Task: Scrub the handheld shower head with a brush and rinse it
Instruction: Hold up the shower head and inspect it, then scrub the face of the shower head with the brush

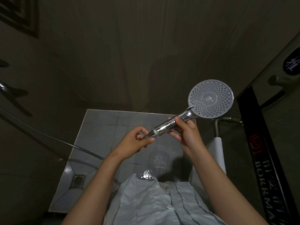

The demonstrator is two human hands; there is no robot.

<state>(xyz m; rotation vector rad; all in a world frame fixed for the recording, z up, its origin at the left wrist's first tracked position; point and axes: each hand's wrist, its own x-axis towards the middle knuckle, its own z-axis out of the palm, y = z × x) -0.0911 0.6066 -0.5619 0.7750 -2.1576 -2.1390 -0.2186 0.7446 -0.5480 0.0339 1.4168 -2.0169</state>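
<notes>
Two bare hands hold a chrome shower head (194,109) in the middle right of the frame, above a wet tiled floor (100,127). The right hand (186,133) has its grip closed around the handle, the round nozzle face turned up toward the camera. The left hand (134,142) pinches the fitting at the handle's lower end, grip closed on it. A hose (48,137) trails toward the left edge. A floor drain (78,180) sits at lower left.

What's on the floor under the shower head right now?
Under the shower head: wet grey floor tiles with puddled water; the floor drain lies further left. Arms and shirt cover the nearer floor.
</notes>
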